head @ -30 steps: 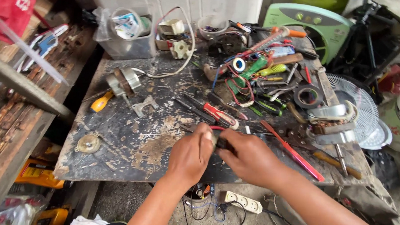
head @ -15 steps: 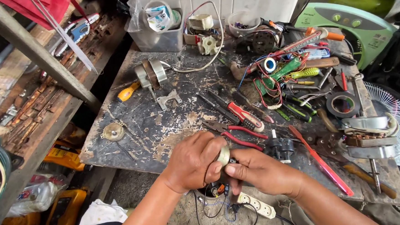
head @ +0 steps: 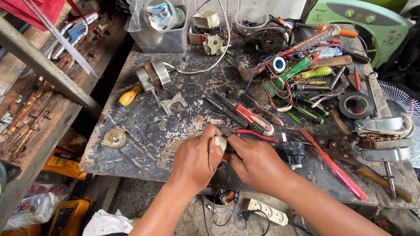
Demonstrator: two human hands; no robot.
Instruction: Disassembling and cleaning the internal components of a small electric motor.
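Head view: left hand [head: 197, 158] and right hand [head: 258, 162] closed together around a small pale part [head: 222, 143] above the workbench [head: 137, 128] edge.

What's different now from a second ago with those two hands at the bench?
Both hands, left hand and right hand, have drawn back toward the near edge of the workbench and closed tighter together around a small part, mostly hidden. The screwdrivers and fan motor lie as before.

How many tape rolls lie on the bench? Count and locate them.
2. A black roll at the right; a small blue roll among the wires at the back. Clutter may hide more.
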